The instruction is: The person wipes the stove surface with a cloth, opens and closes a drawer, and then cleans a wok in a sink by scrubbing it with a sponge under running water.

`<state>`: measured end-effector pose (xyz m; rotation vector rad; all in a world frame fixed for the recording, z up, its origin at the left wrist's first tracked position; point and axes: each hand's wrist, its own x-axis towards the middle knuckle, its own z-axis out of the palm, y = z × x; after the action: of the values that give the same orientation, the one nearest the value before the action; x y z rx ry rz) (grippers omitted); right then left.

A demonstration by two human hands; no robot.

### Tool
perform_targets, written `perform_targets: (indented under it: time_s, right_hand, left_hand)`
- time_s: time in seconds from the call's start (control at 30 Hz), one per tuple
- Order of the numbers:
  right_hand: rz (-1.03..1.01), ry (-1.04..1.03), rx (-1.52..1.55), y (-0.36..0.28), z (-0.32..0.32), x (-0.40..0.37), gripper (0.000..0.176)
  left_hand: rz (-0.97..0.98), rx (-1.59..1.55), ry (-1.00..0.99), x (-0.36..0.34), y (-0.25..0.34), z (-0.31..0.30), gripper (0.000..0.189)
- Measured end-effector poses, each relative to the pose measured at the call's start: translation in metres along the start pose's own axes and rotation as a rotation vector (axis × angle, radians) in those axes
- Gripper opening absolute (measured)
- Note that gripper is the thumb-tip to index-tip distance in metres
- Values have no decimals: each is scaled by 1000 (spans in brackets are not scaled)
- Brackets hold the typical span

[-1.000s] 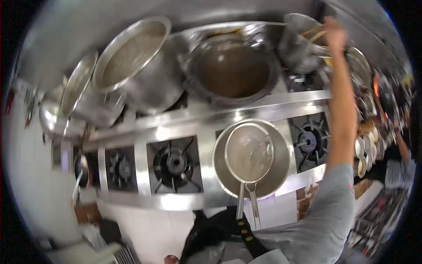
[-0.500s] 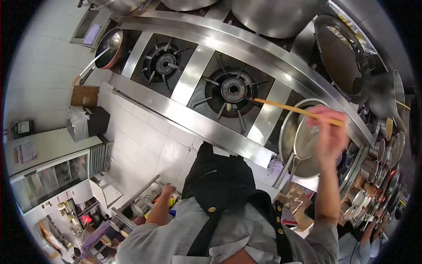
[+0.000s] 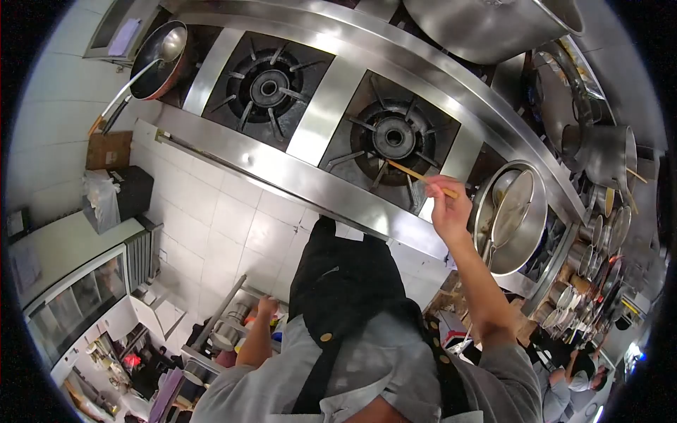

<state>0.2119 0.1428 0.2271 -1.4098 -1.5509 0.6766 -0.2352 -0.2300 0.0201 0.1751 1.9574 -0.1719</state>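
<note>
My right hand [image 3: 450,204] is closed on a thin wooden stick [image 3: 416,173]. The stick's far end reaches over the front part of the nearer gas burner [image 3: 393,138]; no flame can be made out there. Just right of this hand sits a large steel bowl [image 3: 527,243] with a strainer [image 3: 512,208] in it. Low and to the left, my left hand [image 3: 267,307] is at the edge of a metal rack or cart [image 3: 224,310]; its fingers are too small and partly hidden to tell what they hold.
Another burner [image 3: 269,89] lies to the left, with a pan and ladle [image 3: 161,62] beyond it. A big steel pot [image 3: 486,28] stands behind the stove. Pans [image 3: 612,155] line the right side. Another person [image 3: 582,374] is at the far lower right.
My right hand has moved left and lower, from above the bowl to beside it. The stick's tip now points at the burner's front. The camera view has shifted.
</note>
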Motion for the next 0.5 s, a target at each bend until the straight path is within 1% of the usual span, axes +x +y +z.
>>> perform_targets:
  time_s: [0.03,0.07,0.1,0.13,0.17,0.23,0.27,0.37,0.43,0.5]
  right_hand:
    - [5,0,-3,0,-2,0,10]
    - [36,14,21,2,-5,1,9]
    - [72,34,43,1,-9,-1,9]
    - [77,10,-34,-9,-18,2,7]
    - [56,53,11,-24,-28,8,7]
    - [70,186,100,-52,-57,14,10]
    - [8,248,118,-69,-78,17,9]
    - [-232,560,35,-122,-187,17,7]
    - [-446,783,-54,-153,-270,10,8]
    - [-439,1127,-423,-158,-349,7,11]
  left_hand:
    - [-29,-91,-31,4,-5,0,45]
    - [-30,-85,-34,8,-10,-3,45]
    - [-30,-129,-101,13,-14,-8,45]
    - [-23,-177,-169,13,-8,-12,44]
    - [-12,-170,-171,1,4,-16,44]
    - [44,-125,-101,-27,29,-23,39]
    - [98,-70,-94,-27,35,-23,39]
    - [307,183,-174,1,51,-7,38]
    - [321,249,-200,4,67,4,37]
    - [313,279,-191,-7,72,8,36]
